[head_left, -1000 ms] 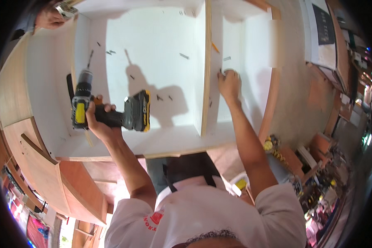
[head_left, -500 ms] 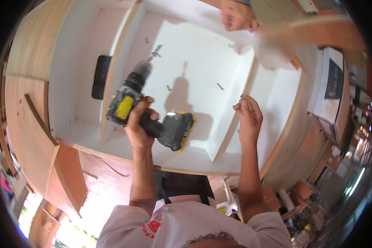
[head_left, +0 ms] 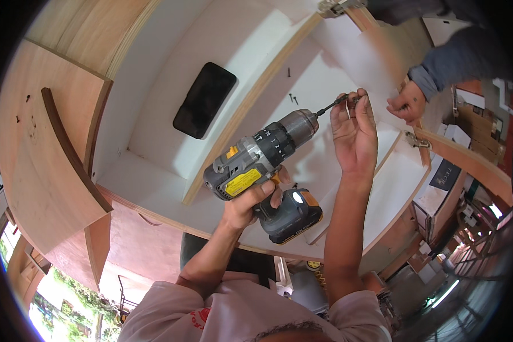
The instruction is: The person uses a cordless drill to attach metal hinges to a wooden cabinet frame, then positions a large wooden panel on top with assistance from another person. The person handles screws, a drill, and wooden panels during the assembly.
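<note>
My left hand (head_left: 242, 208) grips the handle of a grey and black cordless drill (head_left: 268, 145) with a yellow label. The drill's battery (head_left: 293, 219) hangs over the cabinet's near side. A driver bit (head_left: 328, 108) points up and right, its tip among the fingertips of my right hand (head_left: 356, 139). Those fingers pinch a small dark screw (head_left: 357, 98) at the bit's end, partly hidden. Below the drill is a white-lined wooden cabinet (head_left: 165, 142) lying open side up. Loose dark screws (head_left: 293, 99) lie inside it.
A black phone (head_left: 204, 100) lies in the left compartment. Another person's hand (head_left: 407, 102), in a blue-grey sleeve, is by the right side, near a wooden door (head_left: 467, 157) with a metal hinge (head_left: 417, 140). Curved plywood (head_left: 68, 176) stands at left.
The drill has swung right, bringing its bit to my right hand's fingertips. My right hand has risen. My view has shifted, and the other person's hand shows lower at the right.
</note>
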Available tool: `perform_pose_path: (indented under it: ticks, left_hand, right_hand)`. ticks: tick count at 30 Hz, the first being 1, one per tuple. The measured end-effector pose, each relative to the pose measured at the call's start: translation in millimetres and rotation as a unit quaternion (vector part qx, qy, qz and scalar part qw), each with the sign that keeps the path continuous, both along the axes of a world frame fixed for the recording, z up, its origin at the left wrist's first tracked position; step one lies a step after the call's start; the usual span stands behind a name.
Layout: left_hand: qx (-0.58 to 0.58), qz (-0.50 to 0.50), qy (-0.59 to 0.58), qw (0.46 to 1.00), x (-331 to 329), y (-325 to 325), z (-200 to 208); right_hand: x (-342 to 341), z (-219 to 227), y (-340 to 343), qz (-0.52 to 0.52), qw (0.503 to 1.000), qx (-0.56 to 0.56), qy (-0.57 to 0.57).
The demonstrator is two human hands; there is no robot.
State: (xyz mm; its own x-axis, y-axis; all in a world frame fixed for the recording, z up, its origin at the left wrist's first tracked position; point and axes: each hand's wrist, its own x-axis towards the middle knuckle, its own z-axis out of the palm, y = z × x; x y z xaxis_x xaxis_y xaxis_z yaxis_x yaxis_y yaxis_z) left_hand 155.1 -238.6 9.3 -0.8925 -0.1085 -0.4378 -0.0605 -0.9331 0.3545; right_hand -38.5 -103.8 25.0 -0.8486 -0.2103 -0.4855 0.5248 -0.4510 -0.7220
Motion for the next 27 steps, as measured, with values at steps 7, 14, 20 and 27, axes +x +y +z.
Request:
perform_pose_path:
  ticks: [7,14,20,27]
  left_hand:
    - [0.038,0.023,-0.009,0.999,-6.1,-1.1,7.4]
    - [0.017,0.044,-0.014,0.999,-3.6,2.0,1.3]
    - [0.001,0.045,-0.011,0.999,-2.3,0.6,-1.9]
    - [-0.033,0.008,-0.007,0.999,-10.5,3.2,-12.6]
  right_hand:
    - [-13.1,4.6,-13.3,0.040,0.999,0.016,0.009]
    - [-23.0,5.3,-22.1,0.101,0.986,0.100,0.084]
    - [-4.8,14.7,46.6,0.008,0.945,0.297,0.138]
    - [88.8,-13.3,247.4,-0.073,0.803,0.591,0.024]
